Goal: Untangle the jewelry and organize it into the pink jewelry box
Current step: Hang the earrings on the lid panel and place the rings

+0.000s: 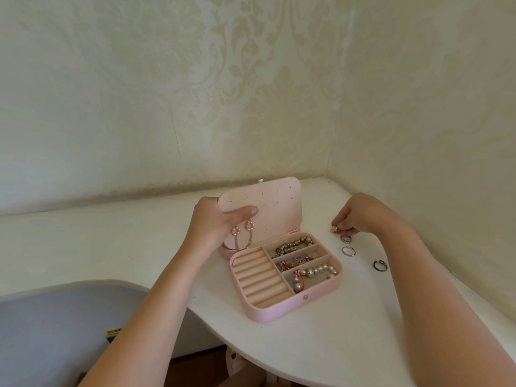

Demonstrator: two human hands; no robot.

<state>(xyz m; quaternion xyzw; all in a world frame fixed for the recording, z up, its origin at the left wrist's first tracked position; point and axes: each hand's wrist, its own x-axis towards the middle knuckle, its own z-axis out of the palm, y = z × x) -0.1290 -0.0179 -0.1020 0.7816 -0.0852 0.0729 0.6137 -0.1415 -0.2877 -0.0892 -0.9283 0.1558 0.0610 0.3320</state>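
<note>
Three loose rings lie on the table right of the open pink jewelry box, and just beyond them my right hand pinches a small gold piece, box to its left, while my left hand grips the lid.

two walls in cream damask paper meet in a corner at the right. a white table with a curved front edge fills it. a grey seat sits lower left, over dark brown floor. the light is soft and even.
</note>
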